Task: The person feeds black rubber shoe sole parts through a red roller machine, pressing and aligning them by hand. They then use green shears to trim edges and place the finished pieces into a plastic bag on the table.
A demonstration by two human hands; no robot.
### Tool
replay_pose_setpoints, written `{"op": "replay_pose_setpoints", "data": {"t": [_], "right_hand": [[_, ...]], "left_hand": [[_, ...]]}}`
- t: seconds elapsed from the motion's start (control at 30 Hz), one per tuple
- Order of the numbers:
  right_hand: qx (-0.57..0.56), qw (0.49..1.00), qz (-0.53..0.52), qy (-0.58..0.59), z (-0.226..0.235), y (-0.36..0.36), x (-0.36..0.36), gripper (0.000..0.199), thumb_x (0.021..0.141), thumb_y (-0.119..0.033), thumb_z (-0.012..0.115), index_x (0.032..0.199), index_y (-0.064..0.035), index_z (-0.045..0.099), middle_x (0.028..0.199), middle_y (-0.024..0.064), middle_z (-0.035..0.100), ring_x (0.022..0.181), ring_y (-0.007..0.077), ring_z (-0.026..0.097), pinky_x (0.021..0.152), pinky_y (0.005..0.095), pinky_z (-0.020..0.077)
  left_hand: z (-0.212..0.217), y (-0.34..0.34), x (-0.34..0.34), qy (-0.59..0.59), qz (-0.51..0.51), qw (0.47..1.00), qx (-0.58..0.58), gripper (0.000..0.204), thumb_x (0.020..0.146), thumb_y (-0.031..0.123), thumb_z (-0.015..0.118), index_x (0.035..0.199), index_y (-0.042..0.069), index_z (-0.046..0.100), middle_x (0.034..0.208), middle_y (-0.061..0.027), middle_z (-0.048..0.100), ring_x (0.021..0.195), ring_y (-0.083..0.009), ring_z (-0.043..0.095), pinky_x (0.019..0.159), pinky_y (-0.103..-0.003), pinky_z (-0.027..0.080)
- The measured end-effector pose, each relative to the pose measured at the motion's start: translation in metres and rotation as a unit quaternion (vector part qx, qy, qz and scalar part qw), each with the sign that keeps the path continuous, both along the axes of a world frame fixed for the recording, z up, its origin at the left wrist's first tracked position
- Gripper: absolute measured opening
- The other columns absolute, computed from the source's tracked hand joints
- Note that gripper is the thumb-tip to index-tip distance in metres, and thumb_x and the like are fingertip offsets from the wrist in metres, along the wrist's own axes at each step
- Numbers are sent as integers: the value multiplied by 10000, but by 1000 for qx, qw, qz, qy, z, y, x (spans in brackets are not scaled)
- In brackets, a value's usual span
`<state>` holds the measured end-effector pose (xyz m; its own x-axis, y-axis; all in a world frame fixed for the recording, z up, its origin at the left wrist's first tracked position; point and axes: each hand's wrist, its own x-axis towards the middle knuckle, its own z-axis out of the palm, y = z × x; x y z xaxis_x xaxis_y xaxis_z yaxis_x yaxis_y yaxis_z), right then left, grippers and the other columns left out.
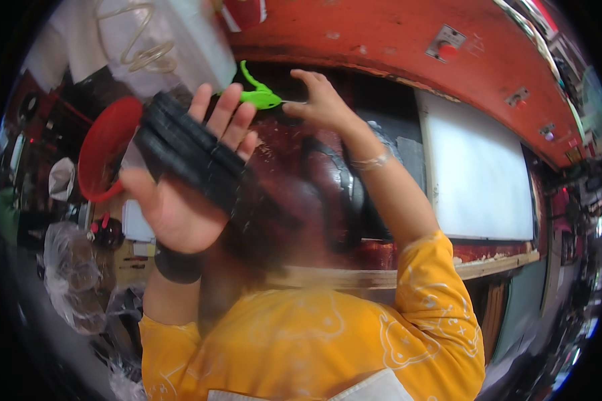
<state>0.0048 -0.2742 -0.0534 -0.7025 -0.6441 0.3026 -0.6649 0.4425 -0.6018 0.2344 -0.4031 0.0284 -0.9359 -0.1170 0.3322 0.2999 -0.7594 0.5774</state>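
My left hand (177,207) is raised, palm toward me, and grips a stack of flat black ribbed pieces (190,154) that lies slantwise across the fingers. My right hand (322,100) is raised beside it, its fingertips pinching the thin end of a bright green hooked plastic piece (261,97). The green piece points left, just above the fingertips of my left hand. A thin bracelet sits on my right wrist and a dark band on my left wrist. Both sleeves are yellow. A dark blurred shape in front of the arms hides the space below the hands.
A red machine frame (394,40) with a red push button (448,48) arches overhead. A white panel (481,174) stands on the right above a wooden ledge (488,266). A red funnel-like bowl (107,150) and crumpled clear plastic bags (73,274) are on the left.
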Motion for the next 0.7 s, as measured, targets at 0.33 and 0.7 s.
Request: {"op": "replay_pose_setpoints", "data": {"t": [0.33,0.7], "right_hand": [[43,988,-7,149,-62,-86,-4,784,731,-161,677,1421,-204,307,1021,164,567,932,356,575,773,472,474],[110,984,1,140,-30,-126,20,422,719,-84,623,1132,-18,561,1171,272,526,1034,420,553,847,451,486]], "left_hand": [[-39,-33,-8,78,-38,993,-83,1234,669,752,619,1462,-40,105,1469,-234,300,1363,-310,323,1128,-415,261],[-180,-107,51,-47,106,971,207,1038,721,725,579,1390,-25,320,1441,-148,368,1345,-305,325,1138,-484,201]]}}
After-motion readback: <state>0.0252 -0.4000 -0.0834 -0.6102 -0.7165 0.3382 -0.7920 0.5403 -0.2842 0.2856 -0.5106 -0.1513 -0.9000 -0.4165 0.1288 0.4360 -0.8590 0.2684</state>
